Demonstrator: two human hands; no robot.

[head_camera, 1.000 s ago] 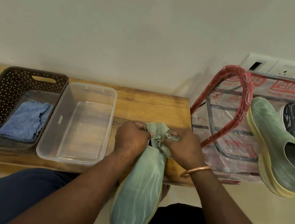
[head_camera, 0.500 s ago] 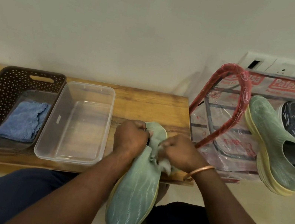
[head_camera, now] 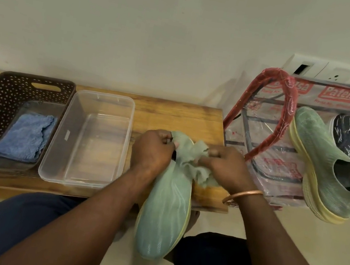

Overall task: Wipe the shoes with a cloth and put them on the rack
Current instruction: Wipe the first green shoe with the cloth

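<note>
Mid-wipe: grips the pale green knit shoe (head_camera: 163, 218) by its collar in the left hand (head_camera: 152, 151) over the wooden bench (head_camera: 172, 113), rubs with the crumpled green cloth (head_camera: 196, 167) pinched in the right hand (head_camera: 226, 166), next likely needs lifting to the plastic-wrapped rack (head_camera: 263, 124) right of the bench.

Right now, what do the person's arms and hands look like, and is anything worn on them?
Both forearms are bare, with no sleeves in view. The left hand and the right hand wear no gloves. A thin copper-coloured bangle circles the right wrist; the left wrist carries nothing. Whether any finger bears a ring cannot be told.
</note>
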